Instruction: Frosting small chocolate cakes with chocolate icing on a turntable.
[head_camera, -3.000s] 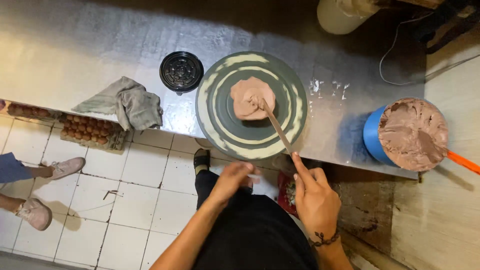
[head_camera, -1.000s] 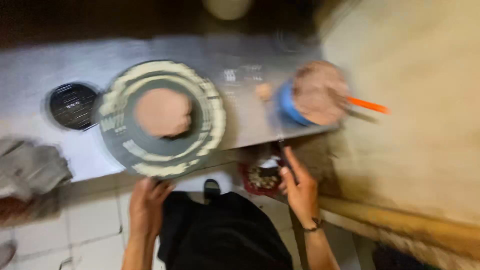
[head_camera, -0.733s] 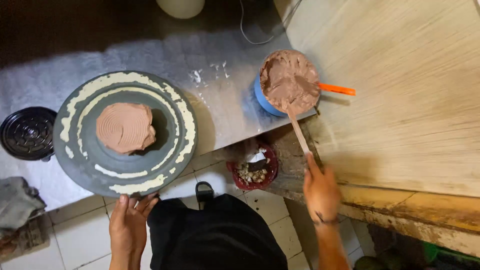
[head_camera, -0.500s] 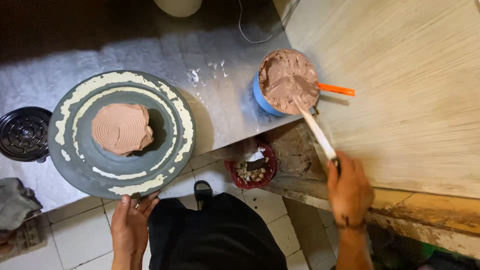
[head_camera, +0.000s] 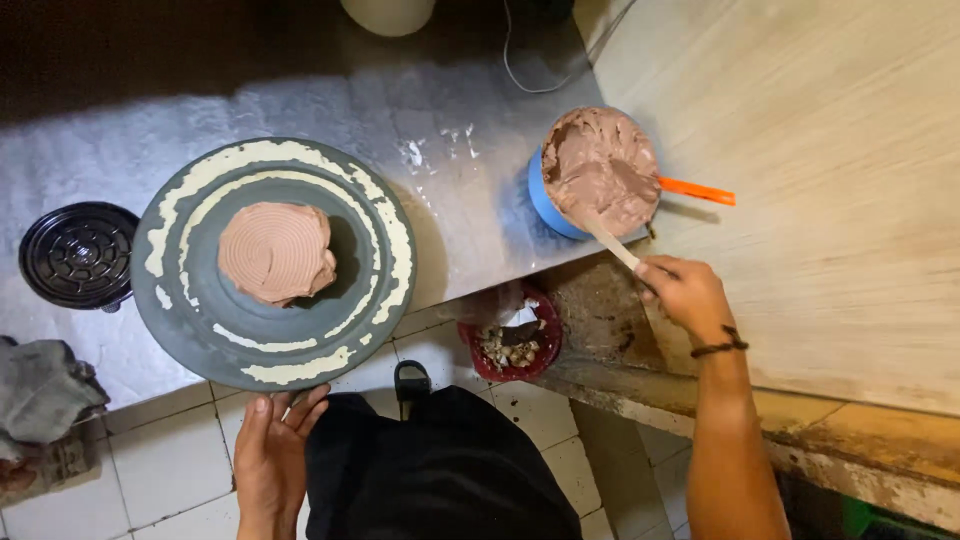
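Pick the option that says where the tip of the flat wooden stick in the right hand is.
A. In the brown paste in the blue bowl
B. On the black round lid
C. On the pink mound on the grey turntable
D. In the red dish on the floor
A: the right hand holds the wooden stick, whose far end sinks into the brown paste filling the blue bowl, well away from the grey turntable.

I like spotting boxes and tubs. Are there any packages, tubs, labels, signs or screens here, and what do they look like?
Blue tub: round, heaped with brown paste, at the counter's right end, an orange handle sticking out; the right hand holds a pale spatula dipped in it.
Black lid: round, ribbed, on the counter's left.
Red bowl: round, on the floor, holding scraps.
No labels, signs or screens in view.
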